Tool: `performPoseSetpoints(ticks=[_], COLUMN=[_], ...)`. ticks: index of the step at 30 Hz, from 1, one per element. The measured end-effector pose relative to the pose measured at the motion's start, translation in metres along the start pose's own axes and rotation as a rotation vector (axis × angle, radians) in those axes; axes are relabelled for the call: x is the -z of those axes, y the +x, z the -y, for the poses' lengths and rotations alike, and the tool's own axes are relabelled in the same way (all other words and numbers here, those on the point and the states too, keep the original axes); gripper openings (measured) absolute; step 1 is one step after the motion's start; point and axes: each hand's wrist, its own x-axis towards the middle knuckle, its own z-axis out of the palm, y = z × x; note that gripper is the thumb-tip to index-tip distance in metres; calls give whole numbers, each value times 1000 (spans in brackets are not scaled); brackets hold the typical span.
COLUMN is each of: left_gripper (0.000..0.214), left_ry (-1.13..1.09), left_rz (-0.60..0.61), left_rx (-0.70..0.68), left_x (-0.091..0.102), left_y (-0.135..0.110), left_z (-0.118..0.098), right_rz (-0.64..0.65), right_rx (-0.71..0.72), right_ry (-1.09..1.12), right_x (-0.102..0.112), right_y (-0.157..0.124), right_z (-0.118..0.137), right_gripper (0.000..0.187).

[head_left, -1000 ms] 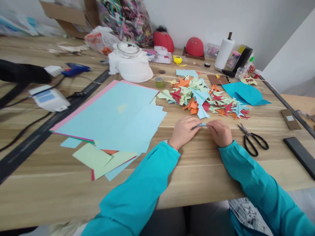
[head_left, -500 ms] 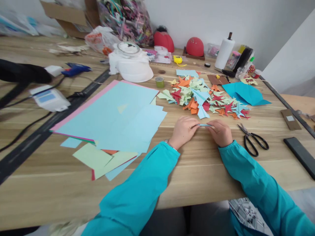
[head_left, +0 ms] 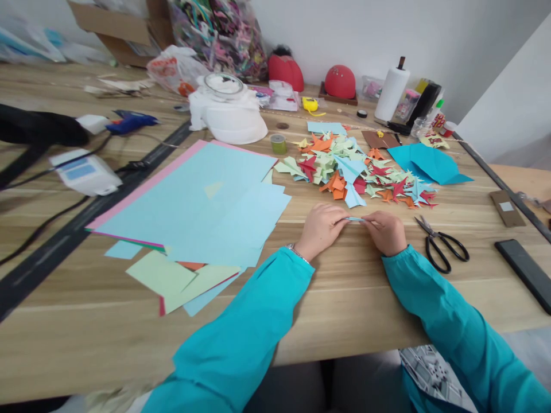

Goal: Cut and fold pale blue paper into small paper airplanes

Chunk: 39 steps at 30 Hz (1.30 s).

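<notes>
My left hand (head_left: 321,228) and my right hand (head_left: 386,231) rest on the wooden table (head_left: 357,298), both pinching a small folded light-blue paper piece (head_left: 355,219) between their fingertips. The paper lies flat and thin between the two hands, mostly hidden by the fingers. Just beyond the hands sits a pile of folded paper shapes (head_left: 353,169) in green, orange, red and blue. Both arms wear teal sleeves.
Black scissors (head_left: 443,246) lie right of my right hand, a black bar (head_left: 523,274) farther right. Large light-blue and pink sheets (head_left: 198,201) spread left, with cut scraps (head_left: 181,281) near them. A white container (head_left: 228,112), paper towel roll (head_left: 391,92) and glue gun (head_left: 129,121) stand behind.
The folded blue piece has been pressed flatter between the fingertips; a second ago it stood slightly raised. The hands have barely shifted.
</notes>
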Motion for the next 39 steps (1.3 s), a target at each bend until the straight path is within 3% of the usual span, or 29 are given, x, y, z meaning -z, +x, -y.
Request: performPoseSetpoints(ticks=[8,20,26,31,35,39], left_gripper=[13,14,13,13,14,13], left_ry=[-148,-66,-146,-262,-309,-373], left_rz=[16,35,52,52,69,105], left_rx=[100,81,164,278,330,346], left_x=[0,0,0,0,1,3], left_y=[0,0,1,2,2,3], left_z=[2,2,1,0,-3,-8], right_rz=[14,19,4,-32,21,78], right_rx=[-146,-260,-315,-260,-187,-172], right_ry=[122,75,109,207,300,354], right_x=[2,1,-1,-2,0,0], right_y=[1,1,1,0,0,1], right_z=[4,3,3,4,9,12], right_gripper=[6,5,8,15,26,23])
